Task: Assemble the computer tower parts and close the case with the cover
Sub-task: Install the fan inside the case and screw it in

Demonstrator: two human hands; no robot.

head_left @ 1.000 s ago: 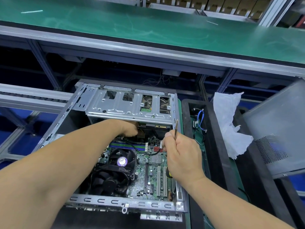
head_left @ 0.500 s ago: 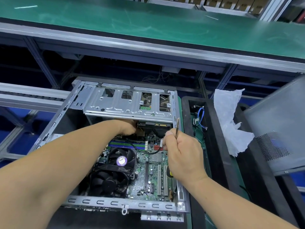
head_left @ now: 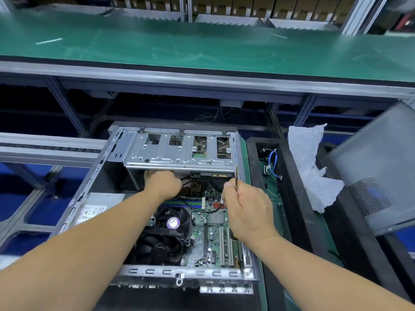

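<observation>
The open computer case (head_left: 92, 182) lies on its side in front of me, showing the green motherboard (head_left: 213, 232) and a black CPU fan (head_left: 166, 234). A silver drive cage (head_left: 179, 153) spans its far end. My left hand (head_left: 164, 184) reaches under the cage, its fingers curled around something pale that is mostly hidden. My right hand (head_left: 244, 212) grips a screwdriver (head_left: 236, 178), whose thin shaft points up beside the cage's right edge. The grey case cover (head_left: 377, 167) leans at the right.
A black foam tray (head_left: 296, 198) beside the case holds loose blue and white cables (head_left: 272, 160) and a crumpled white plastic bag (head_left: 312, 167). A green conveyor shelf (head_left: 202, 48) runs across above. A silver power supply (head_left: 94, 212) sits at the case's left.
My left hand has drawn back slightly from under the drive cage, so more of it shows. My right hand stays put with the screwdriver. The view has tilted a little.
</observation>
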